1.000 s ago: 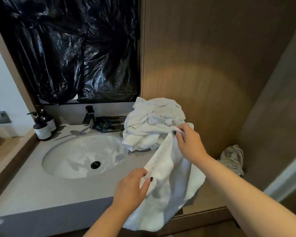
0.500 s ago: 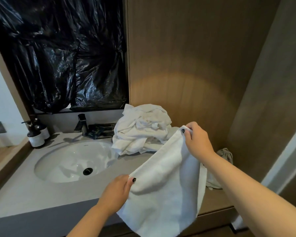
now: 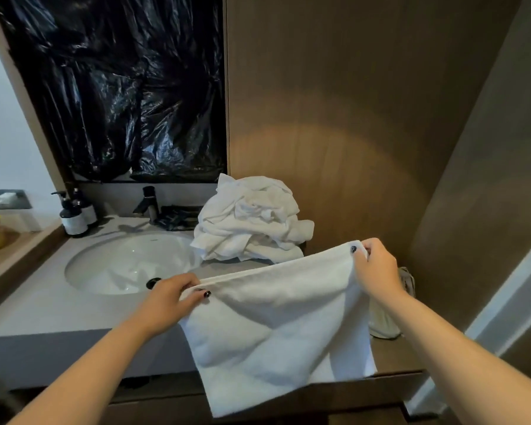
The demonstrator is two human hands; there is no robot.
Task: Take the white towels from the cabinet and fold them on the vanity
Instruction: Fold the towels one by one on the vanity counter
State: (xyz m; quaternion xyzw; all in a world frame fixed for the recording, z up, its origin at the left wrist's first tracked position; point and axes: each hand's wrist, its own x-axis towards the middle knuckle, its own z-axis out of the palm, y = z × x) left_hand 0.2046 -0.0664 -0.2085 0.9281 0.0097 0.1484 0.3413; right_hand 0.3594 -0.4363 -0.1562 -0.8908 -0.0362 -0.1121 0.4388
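Above the tabletop's [image 3: 52, 305] front edge, a white towel [image 3: 276, 329] hangs spread between both hands. Left hand [image 3: 169, 299] pinches its left top corner, right hand [image 3: 376, 268] its right; a crumpled towel pile [image 3: 252, 222] sits behind.

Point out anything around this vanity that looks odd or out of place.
Black plastic sheeting covers the wall above the sink, which is unusual there. A crumpled heap of white towels sits unfolded at the back of the counter, and a greyish cloth lies bunched against the wood panel on the right.
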